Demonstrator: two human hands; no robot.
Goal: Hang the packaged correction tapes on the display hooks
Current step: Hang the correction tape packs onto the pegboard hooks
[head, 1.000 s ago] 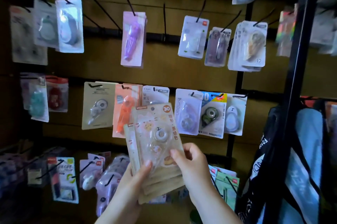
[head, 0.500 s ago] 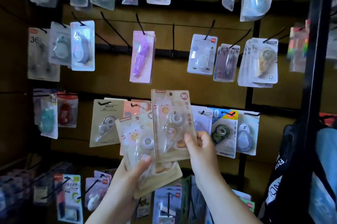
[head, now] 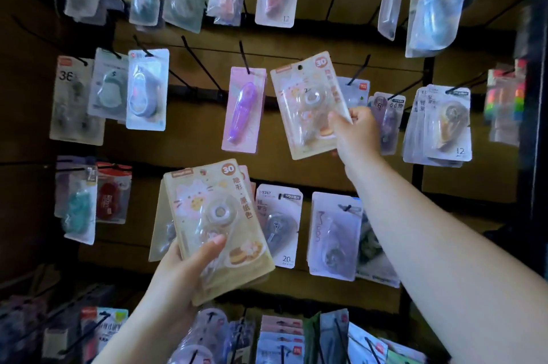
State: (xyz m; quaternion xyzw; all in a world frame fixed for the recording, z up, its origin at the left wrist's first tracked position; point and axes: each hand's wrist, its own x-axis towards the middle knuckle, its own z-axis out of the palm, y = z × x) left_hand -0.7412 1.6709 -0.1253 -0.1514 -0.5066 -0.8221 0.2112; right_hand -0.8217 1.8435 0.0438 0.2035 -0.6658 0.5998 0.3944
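My right hand pinches one beige packaged correction tape by its lower right corner and holds it up, tilted, in front of the middle row of black display hooks. Its hang hole is at the top, near a hook that juts out just to its right. My left hand grips a small stack of the same beige packages lower down, thumb across the front one.
The brown board carries rows of black hooks with other packaged tapes: a purple one left of the raised package, a thick stack at the right, more rows above and below. A black upright post stands at the right.
My right hand has pulled one package off the stack and lifted it up and to the right toward the middle row. The left hand keeps the remaining stack. The view has tilted upward.
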